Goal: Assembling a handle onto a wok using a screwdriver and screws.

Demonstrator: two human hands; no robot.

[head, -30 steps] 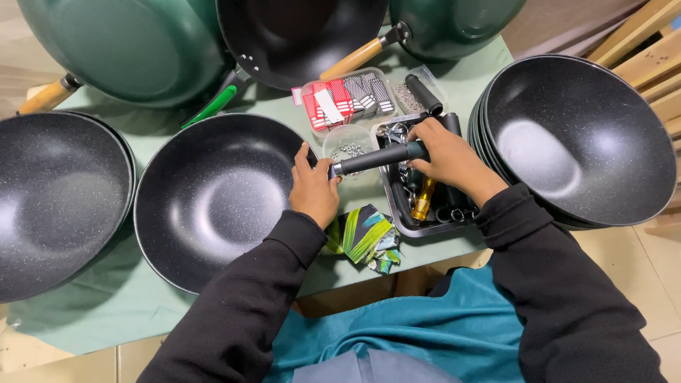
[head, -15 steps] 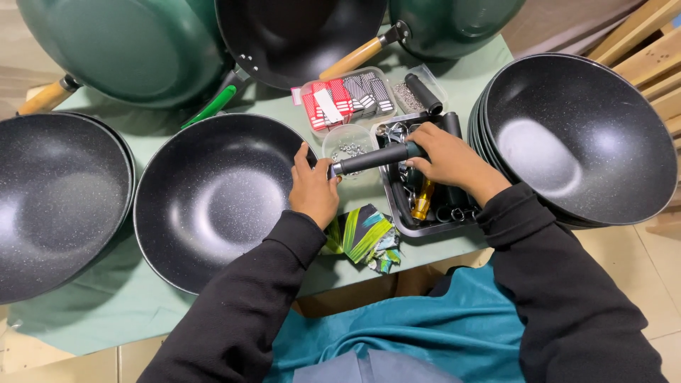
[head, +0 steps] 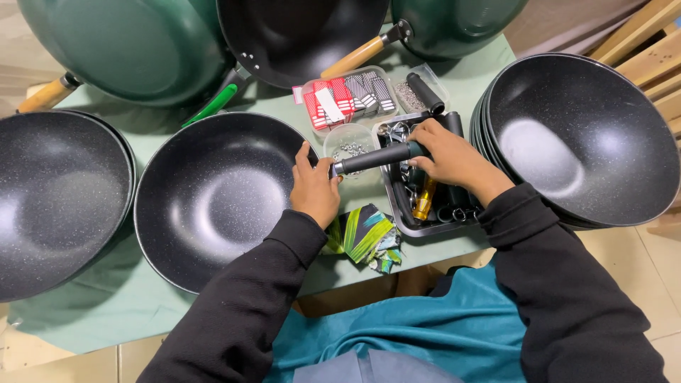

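A black speckled wok [head: 213,198] without a handle lies on the green-covered table [head: 85,319] in front of me. My left hand [head: 313,190] rests on the wok's right rim, fingers pinched where a dark handle [head: 372,158] meets it. My right hand [head: 445,154] grips the outer end of that handle, holding it level over a metal tray [head: 403,216] of parts.
A stack of black woks [head: 582,138] stands at right, another wok [head: 57,198] at left. Green woks with wooden handles [head: 120,42] lie at the back. A clear tub of screws [head: 349,147], a box of red and grey packets [head: 346,99] and crumpled wrappers [head: 365,237] surround the tray.
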